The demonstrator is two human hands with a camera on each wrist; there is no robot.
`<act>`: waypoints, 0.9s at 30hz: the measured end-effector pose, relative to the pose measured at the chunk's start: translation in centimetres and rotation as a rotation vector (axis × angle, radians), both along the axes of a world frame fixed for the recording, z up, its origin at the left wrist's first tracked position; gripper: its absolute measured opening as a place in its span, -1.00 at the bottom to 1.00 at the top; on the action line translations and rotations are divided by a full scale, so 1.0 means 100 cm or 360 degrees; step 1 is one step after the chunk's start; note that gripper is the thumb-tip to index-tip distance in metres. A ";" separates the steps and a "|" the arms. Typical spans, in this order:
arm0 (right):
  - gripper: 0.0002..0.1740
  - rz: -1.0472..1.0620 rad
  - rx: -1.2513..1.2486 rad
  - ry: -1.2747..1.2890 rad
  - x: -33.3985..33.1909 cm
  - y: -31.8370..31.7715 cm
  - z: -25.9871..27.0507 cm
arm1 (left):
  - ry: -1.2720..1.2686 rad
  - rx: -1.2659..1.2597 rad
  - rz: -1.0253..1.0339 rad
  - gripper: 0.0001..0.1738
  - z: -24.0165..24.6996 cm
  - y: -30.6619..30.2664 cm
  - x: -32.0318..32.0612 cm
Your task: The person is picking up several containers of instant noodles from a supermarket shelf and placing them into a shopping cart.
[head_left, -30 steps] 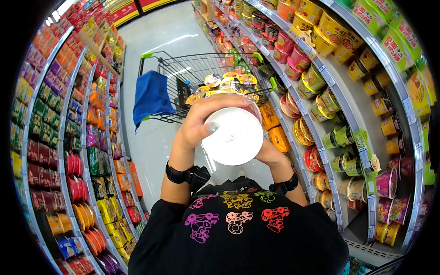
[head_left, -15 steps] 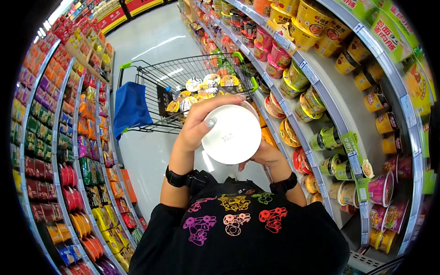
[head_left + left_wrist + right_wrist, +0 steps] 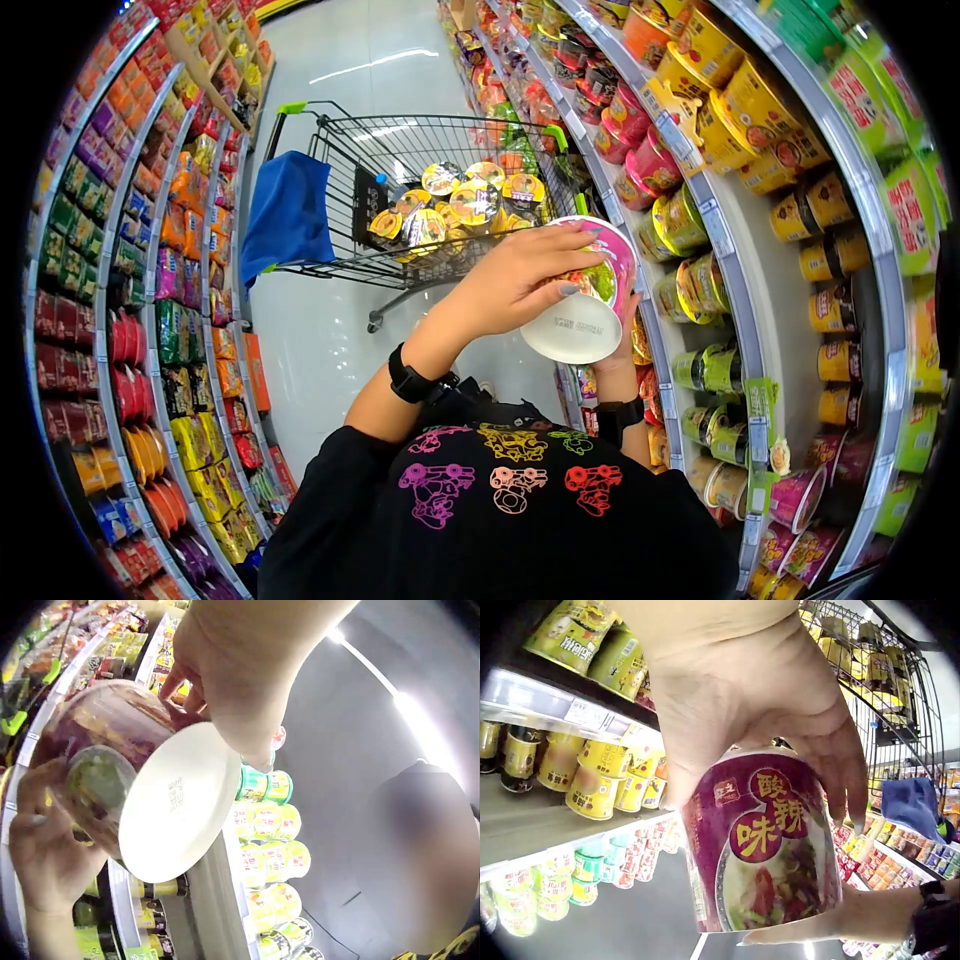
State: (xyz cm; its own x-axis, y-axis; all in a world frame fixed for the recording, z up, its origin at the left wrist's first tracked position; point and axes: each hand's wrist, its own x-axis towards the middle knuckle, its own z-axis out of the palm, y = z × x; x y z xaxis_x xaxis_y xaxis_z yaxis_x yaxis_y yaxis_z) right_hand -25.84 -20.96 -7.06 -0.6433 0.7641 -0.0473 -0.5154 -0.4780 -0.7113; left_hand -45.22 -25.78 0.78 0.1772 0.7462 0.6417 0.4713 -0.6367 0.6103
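Note:
An instant noodle tub (image 3: 572, 330) with a white base and a purple-pink label is tilted between both hands, its base facing back toward the body. The left hand (image 3: 522, 280) lies across the near side of the tub, thumb close to the base and fingers over the label. From the far side, the right hand (image 3: 622, 345) grips the tub, partly hidden behind it. In the right wrist view, the right palm and spread fingers wrap the tub's rim end, and yellow characters and a food picture show on the label (image 3: 769, 825). A printed code marks the base (image 3: 176, 806).
A shopping cart (image 3: 345, 135) with several black-and-yellow noodle bowls (image 3: 472, 202) stands ahead, a blue cloth (image 3: 288, 215) over its handle end. Shelves of noodle tubs (image 3: 725, 140) curve along the right. Packaged snacks (image 3: 190, 280) fill shelves on the left.
The tub has moved to the right and turned, so its pink label now shows beside the base. The left hand has shifted from the base's left edge across the tub's side.

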 end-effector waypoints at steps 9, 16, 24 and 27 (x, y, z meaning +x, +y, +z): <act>-0.27 0.0355 -0.0423 0.0257 -0.084 0.055 -0.008 | 0.0364 -0.0177 -0.0022 -0.39 -0.009 0.045 -0.080; -0.24 0.0163 -0.0531 0.0204 -0.166 0.079 -0.020 | 0.0440 -0.0233 0.0204 -0.20 -0.013 0.067 -0.141; -0.35 -0.0117 -0.0549 -0.0184 -0.233 0.100 -0.046 | 0.0288 -0.0250 0.0443 -0.11 -0.048 0.087 -0.193; -0.44 -0.0143 -0.0529 -0.0069 -0.255 0.104 -0.055 | 0.0291 -0.0354 0.0534 -0.11 -0.057 0.088 -0.209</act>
State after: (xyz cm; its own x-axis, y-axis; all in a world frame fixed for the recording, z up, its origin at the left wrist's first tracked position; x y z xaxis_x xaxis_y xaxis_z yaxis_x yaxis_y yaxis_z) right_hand -51.31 -10.55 -12.57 -0.5661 0.7559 -0.3289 -0.5388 -0.6413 -0.5463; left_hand -66.14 -16.96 -4.96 -0.0029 0.8982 0.4396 0.7426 -0.2924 0.6025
